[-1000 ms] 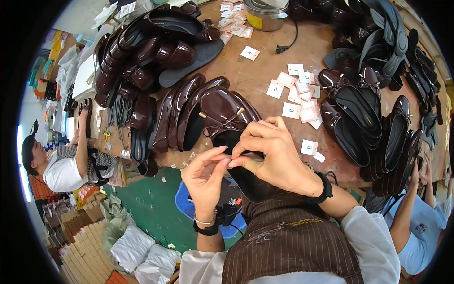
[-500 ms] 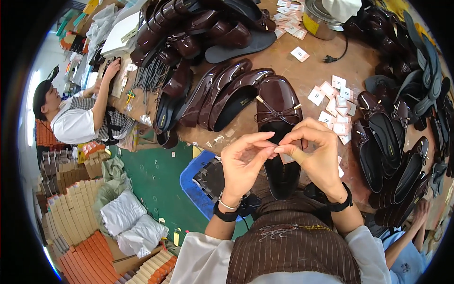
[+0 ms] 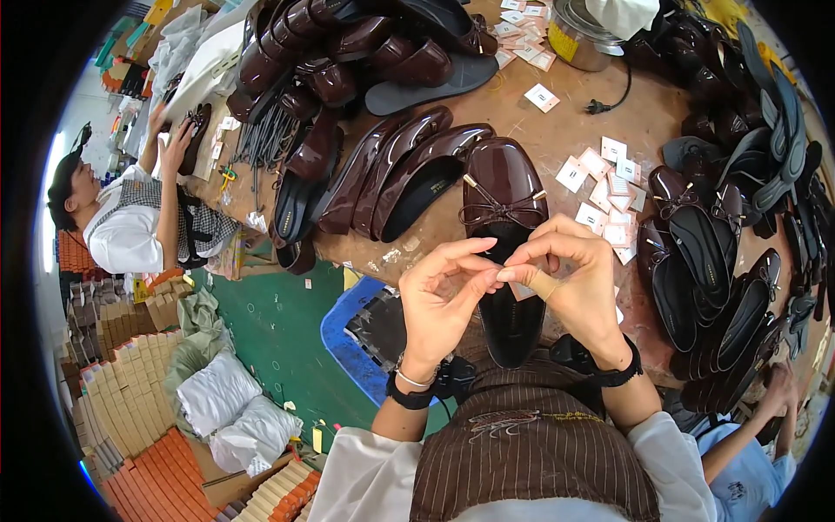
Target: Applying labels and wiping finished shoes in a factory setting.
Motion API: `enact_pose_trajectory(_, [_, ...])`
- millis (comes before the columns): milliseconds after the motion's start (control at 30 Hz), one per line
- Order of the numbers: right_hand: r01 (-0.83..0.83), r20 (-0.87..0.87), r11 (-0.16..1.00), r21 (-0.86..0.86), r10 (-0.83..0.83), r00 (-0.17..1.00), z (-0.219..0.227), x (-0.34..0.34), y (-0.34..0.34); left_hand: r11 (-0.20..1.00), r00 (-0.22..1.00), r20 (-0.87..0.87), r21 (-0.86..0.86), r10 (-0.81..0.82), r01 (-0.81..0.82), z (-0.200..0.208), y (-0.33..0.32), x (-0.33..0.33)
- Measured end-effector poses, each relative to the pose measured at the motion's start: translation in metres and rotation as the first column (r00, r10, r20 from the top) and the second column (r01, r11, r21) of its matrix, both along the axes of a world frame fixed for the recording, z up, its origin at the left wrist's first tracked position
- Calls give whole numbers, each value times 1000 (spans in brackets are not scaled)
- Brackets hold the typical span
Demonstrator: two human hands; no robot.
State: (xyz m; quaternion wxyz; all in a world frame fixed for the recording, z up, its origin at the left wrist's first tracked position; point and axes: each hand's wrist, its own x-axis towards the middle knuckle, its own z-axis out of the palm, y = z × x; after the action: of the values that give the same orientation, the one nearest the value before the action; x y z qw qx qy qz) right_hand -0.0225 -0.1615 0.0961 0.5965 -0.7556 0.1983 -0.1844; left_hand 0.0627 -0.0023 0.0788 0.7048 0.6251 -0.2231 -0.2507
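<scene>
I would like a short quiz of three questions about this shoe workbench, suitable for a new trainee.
1. True or false: the glossy dark brown bow-trimmed shoe lies directly in front of the person's hands.
2. The small white paper tags lie mostly toward which hand: A left hand, B right hand?
3. Fill in: the fingertips of both hands meet ____ the shoe.

Key: 1 true; 2 B; 3 above.
</scene>
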Motion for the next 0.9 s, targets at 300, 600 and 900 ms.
enact_pose_trajectory(300, [-94,-52,992,80,98,994,0,-2,-2,995,999,-51,-101,-20,14,-8,0,-1])
enact_pose_trajectory(600, [187,-49,886,-425,-228,972,3,43,-103,925,934,351,326,75,-197,-17,5,-17])
enact_pose_trajectory(900, [-129,-414,670,-731,-286,864,-155,145,-130,887,820,460,131,342,-443,23,29,78])
